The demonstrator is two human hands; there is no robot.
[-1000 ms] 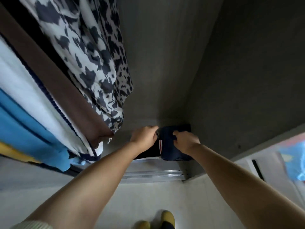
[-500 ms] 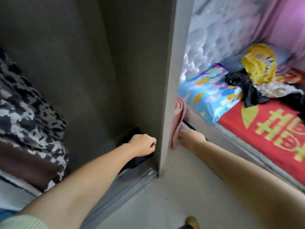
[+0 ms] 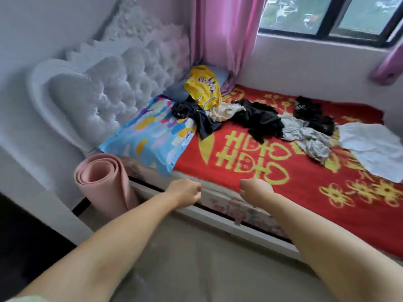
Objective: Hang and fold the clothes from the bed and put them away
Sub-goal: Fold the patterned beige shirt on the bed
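A pile of loose clothes lies on the red bedspread (image 3: 294, 192): a yellow jersey (image 3: 204, 88), a black garment (image 3: 259, 118), a cream piece (image 3: 224, 111), a grey patterned garment (image 3: 309, 138), another black garment (image 3: 311, 115) and a white cloth (image 3: 375, 147). My left hand (image 3: 185, 192) and my right hand (image 3: 255, 190) hang in front of the bed's near edge, well short of the pile. Both have loosely curled fingers and hold nothing.
A blue patterned pillow (image 3: 152, 134) lies at the head of the bed against the white tufted headboard (image 3: 104, 88). A rolled pink mat (image 3: 102, 182) stands on the floor beside the bed. Pink curtains (image 3: 222, 33) and a window (image 3: 331, 14) are behind.
My hands have let go of the dark folded clothes in the wardrobe. The view has swung right from the wardrobe to the bed, and both hands now hang empty before it.
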